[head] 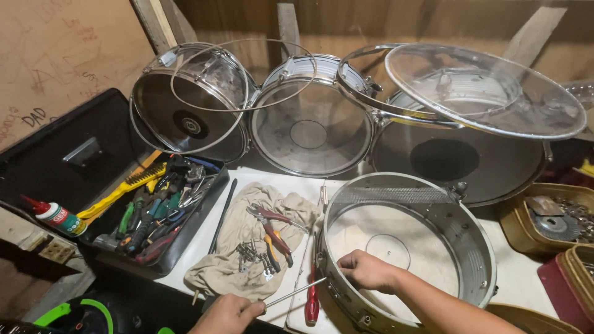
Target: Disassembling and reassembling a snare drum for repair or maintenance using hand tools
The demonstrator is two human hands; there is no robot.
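Note:
A chrome snare drum shell (470,241) with no head lies flat on the white table, its snare wires (396,195) stretched across the far side. My right hand (366,270) reaches inside the shell and presses against its near left wall. My left hand (228,314) at the bottom edge grips a thin metal rod (296,292) whose tip points at the outside of the shell's near left rim. A red-handled screwdriver (312,297) lies on the table between my hands.
A beige cloth (238,247) carries several tension screws (250,255) and red-handled pliers (272,232). An open black toolbox (154,216) sits left with a glue bottle (59,216). Three drums (309,130) and a clear drumhead (482,89) lean behind. Boxes of parts (557,222) sit right.

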